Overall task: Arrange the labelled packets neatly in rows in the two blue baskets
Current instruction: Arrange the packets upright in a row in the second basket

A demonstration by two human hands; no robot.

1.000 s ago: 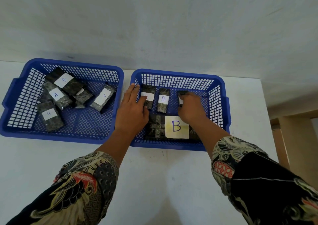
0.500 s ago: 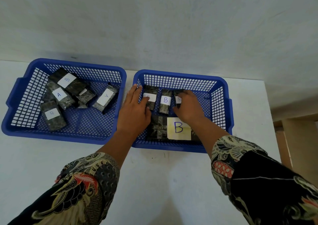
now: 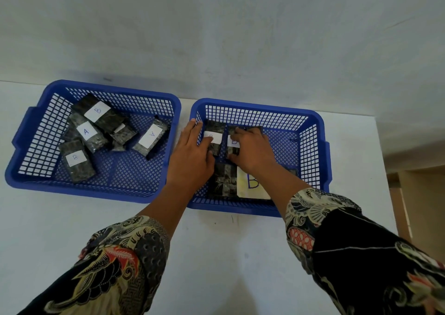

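Two blue mesh baskets sit side by side on the white table. The left basket (image 3: 108,90) holds several dark packets in a loose pile, with white labels reading B (image 3: 97,111), A (image 3: 86,131), B (image 3: 75,158) and A (image 3: 150,137). In the right basket (image 3: 265,108), small packets stand in a row at the back left: one (image 3: 213,137) under my left thumb and a B packet (image 3: 232,143) next to it. My left hand (image 3: 192,155) lies flat against the basket's left wall. My right hand (image 3: 252,151) curls over the B packet and hides whatever lies beside it. A large packet with a yellow B label (image 3: 250,182) lies in front.
A grey wall rises just behind the baskets. The table's right edge (image 3: 382,170) runs close to the right basket, with a wooden floor beyond it. My patterned sleeves (image 3: 325,218) hang over the table's near part.
My right hand has slid left along the back row, pushing the packet under it against the B packet. My left hand has stayed at the row's left end.
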